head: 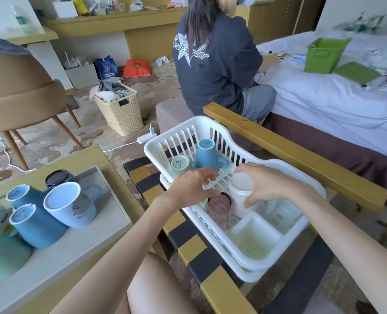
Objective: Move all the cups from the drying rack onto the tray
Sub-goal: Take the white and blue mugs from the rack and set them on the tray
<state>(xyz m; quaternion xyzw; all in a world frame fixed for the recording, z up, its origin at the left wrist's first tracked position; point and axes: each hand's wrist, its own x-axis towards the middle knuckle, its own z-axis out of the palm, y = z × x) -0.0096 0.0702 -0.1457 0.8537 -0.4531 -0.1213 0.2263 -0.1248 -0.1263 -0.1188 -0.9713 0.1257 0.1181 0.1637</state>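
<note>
The white drying rack (285,266) sits on a striped yellow-and-black chair seat. Inside stand an upside-down blue mug (207,154), a pale green cup (180,167), a pink translucent glass (218,210), a white cup (241,196) and a clear glass (280,213). My right hand (271,183) wraps around the white cup. My left hand (193,188) hovers with fingers spread just above the pink glass, not gripping it. The tray (79,243) at the left carries several upturned blue and green cups (37,225).
A person in a dark sweatshirt (215,62) sits beyond the rack, beside a bed (337,103) with a green bin (326,54). A wicker basket (120,109) and a brown chair (18,94) stand on the floor at left. The wooden armrest (301,152) borders the rack's far side.
</note>
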